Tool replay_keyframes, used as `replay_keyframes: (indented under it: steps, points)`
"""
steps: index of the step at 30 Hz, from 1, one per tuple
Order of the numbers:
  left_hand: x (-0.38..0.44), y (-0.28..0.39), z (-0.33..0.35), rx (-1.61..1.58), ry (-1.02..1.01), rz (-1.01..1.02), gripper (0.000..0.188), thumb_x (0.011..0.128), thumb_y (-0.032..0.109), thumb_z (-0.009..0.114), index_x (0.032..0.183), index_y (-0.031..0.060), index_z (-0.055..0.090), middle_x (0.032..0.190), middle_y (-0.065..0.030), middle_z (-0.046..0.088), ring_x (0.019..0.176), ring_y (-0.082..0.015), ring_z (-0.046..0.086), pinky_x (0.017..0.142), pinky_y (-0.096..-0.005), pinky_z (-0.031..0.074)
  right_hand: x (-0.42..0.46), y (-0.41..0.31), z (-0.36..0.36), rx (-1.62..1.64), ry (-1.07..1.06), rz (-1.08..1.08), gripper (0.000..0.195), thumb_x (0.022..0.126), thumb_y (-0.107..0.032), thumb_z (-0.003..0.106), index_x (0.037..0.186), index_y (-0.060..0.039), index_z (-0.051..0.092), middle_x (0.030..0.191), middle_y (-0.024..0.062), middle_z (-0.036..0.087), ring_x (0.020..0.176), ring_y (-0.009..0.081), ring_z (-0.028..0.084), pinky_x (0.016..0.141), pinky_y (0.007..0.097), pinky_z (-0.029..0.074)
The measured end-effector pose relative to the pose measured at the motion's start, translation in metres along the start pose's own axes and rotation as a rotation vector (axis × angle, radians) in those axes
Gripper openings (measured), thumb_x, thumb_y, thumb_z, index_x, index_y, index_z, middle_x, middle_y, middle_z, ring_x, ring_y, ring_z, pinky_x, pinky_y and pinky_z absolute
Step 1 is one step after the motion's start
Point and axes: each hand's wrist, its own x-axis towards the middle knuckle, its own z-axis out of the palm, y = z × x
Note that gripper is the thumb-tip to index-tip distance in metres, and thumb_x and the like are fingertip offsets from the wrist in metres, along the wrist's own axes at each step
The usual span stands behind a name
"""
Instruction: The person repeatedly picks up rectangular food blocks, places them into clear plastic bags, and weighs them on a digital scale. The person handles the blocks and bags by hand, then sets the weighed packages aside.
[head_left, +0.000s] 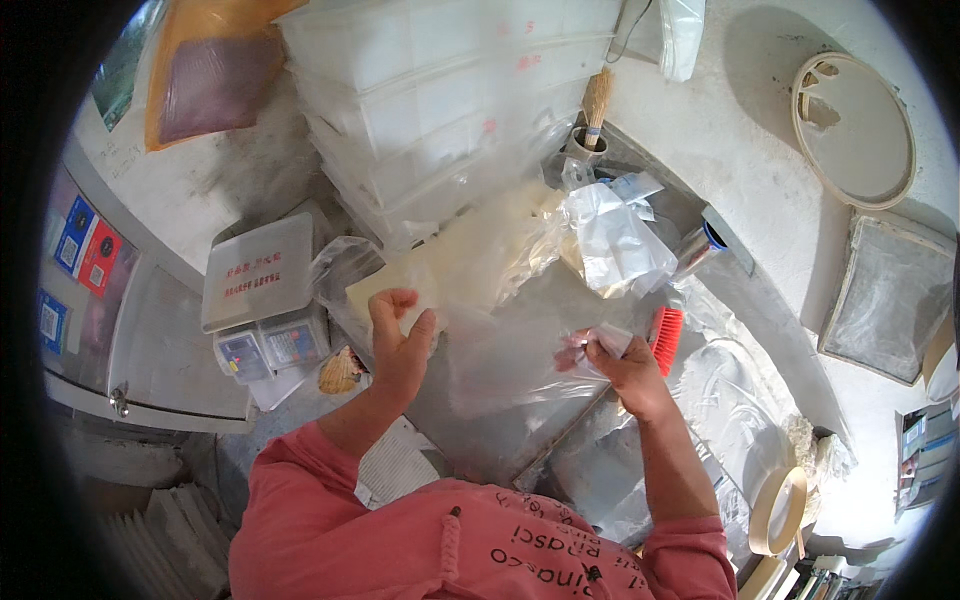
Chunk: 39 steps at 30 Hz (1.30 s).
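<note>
A clear plastic bag (502, 360) hangs spread over the grey work surface, its right end pinched in my right hand (626, 367). My left hand (401, 337) is raised beside the bag's left side, thumb and fingers apart. Beneath and behind it lies a pale yellow sheet (367, 289), partly covered by clear film. Crumpled white plastic bags (615, 232) rest beyond my right hand. A brush with red bristles (666, 341) lies just to the right of that hand.
Stacked translucent plastic bins (442, 97) rise at the back. A lidded plastic box (259, 274) stands left, above two smaller containers. A straw whisk (598, 105) stands in a holder at the back. White powder (720, 405) covers the surface at right, near a round wooden frame (778, 511).
</note>
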Motion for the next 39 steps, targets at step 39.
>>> replay_keyframes:
  steps: [39]
  points:
    - [-0.085,-0.037,0.044,-0.854,-0.617,-1.144,0.019,0.088,0.023,0.061,0.076,0.0092,0.054,0.064,0.0005,0.050,0.053,-0.0101,0.047,0.051,-0.0238,0.039,-0.051,0.081,0.058,-0.333,0.297,0.142,0.026,0.089,-0.025,0.057,0.091,0.0015,0.058,0.073,0.0102,0.063,0.067,0.0144,0.058,0.063,0.0292,0.047]
